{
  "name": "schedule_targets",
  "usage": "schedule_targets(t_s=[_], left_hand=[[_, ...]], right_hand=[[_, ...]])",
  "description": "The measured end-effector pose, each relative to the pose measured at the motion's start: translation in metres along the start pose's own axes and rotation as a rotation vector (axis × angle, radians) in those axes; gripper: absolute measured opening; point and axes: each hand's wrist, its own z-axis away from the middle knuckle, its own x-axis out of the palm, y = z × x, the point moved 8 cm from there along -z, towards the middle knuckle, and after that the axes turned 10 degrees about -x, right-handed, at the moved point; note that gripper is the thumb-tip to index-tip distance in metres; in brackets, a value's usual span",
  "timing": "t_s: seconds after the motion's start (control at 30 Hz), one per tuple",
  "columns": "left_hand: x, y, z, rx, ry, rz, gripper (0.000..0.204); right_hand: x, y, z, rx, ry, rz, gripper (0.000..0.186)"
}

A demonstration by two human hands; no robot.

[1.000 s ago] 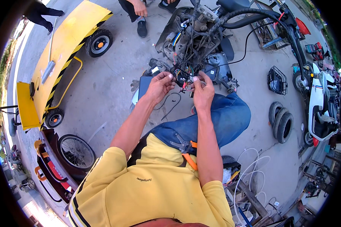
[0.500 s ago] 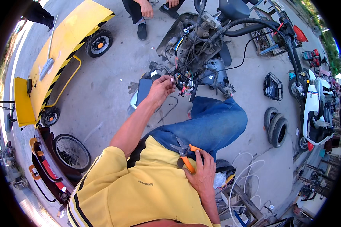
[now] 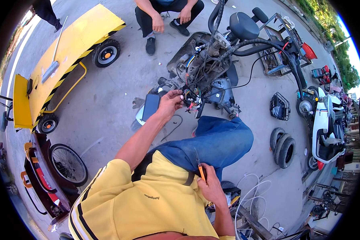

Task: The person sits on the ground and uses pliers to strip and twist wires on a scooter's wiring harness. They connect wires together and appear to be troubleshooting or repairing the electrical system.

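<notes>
"How are the fingers set?"

"By the right hand (image 3: 212,187) the pliers (image 3: 202,173) are gripped, the fingers wrapped about orange handle. By the left hand (image 3: 171,103) the wires (image 3: 193,99) are reached, its fingers bent at their left edge; whether one is pinched cannot be told."

"What has been changed?"

"A second ago both hands were held at the wires. Half a second ago the pliers were seen lying flat, handles spread, under the right fingers; now they are seen edge-on, tip pointed ahead of those fingers over the jeans (image 3: 224,138)."

"And farther out?"

"Just left of the left fingers, a dark slab (image 3: 151,106) is seen. Beyond them, more of the crouching person (image 3: 143,20) is shown than before. Well right of both hands, tyres (image 3: 281,147) are stood."
</notes>
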Motion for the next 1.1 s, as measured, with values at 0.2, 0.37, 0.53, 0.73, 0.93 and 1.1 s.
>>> schedule_targets(t_s=[0.2, 0.37, 0.53, 0.73, 0.93, 1.1], left_hand=[[0.002, 0.004, 0.014, 0.066, 0.004, 0.074, 0.029], [-0.003, 0.002, 0.01, 0.074, 0.051, 0.051, 0.027], [0.003, 0.004, 0.008, 0.048, 0.079, -0.096, 0.022], [-0.001, -0.003, 0.005, 0.064, 0.086, -0.132, 0.016], [0.003, -0.003, 0.014, 0.134, 0.13, -0.094, 0.013], [0.002, -0.004, 0.017, 0.178, 0.135, -0.14, 0.012]], right_hand=[[-0.023, -0.018, -0.033, -0.064, 0.097, -0.956, 0.059], [-0.036, -0.056, -0.099, -0.217, 0.089, -0.753, 0.056], [-0.039, -0.047, -0.156, -0.182, 0.151, -0.148, 0.053], [-0.045, -0.042, -0.186, -0.245, 0.232, 0.592, 0.048], [-0.044, -0.036, -0.207, -0.194, 0.188, 0.531, 0.039], [-0.041, -0.034, -0.221, -0.169, 0.143, 0.519, 0.046]])
